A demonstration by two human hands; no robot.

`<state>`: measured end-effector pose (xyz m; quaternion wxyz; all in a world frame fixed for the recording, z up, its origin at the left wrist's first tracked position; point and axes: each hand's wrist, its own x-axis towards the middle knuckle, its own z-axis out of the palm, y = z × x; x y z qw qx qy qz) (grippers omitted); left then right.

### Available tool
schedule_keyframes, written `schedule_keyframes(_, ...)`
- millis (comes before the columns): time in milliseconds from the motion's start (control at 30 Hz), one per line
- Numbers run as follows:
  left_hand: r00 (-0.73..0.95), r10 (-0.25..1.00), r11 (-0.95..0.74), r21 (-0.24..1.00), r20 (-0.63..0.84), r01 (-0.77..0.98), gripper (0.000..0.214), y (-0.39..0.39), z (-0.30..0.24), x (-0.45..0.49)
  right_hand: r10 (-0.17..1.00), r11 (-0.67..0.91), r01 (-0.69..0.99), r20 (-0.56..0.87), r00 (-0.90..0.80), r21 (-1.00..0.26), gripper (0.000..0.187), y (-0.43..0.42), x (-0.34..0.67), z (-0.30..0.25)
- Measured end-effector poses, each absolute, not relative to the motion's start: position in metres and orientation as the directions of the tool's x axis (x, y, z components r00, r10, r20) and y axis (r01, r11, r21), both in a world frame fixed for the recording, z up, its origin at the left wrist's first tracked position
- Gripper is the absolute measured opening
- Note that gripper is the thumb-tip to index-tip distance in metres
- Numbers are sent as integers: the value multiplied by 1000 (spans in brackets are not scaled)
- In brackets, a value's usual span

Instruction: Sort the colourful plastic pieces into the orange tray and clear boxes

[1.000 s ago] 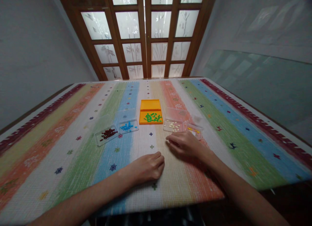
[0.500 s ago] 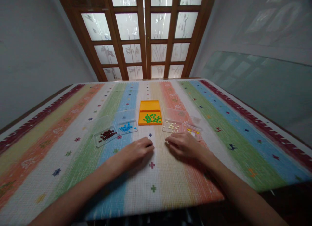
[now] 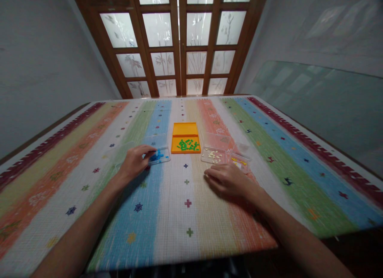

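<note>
My left hand [image 3: 135, 162] reaches over the clear box of dark red pieces and covers it; its fingertips touch the left edge of the clear box of blue pieces [image 3: 159, 155]. Those fingers are curled, and I cannot see anything in them. Palm down on the striped cloth rests my right hand [image 3: 226, 178], its fingers loosely bent, just in front of the clear box of white pieces [image 3: 212, 154] and the clear box of yellow pieces [image 3: 239, 161]. An orange box [image 3: 185, 138] holding green pieces stands open behind the middle of the row.
The striped cloth [image 3: 185, 214] covers the whole table, whose near edge runs below my forearms. Wooden doors with frosted panes [image 3: 179, 42] stand behind the table. A glass sheet [image 3: 314, 98] leans at the right wall.
My left hand has moved forward and to the left, from the cloth near the middle to the boxes of red and blue pieces. My right hand has stayed in place.
</note>
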<state>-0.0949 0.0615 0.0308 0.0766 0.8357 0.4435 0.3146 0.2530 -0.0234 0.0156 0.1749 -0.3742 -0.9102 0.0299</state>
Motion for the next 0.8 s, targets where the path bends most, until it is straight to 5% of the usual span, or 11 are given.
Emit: schedule_keyframes(800,289,829,-522,476,479,708,37,63,26,-96,689,722,666,272,-672,-187,21,-24,253,17)
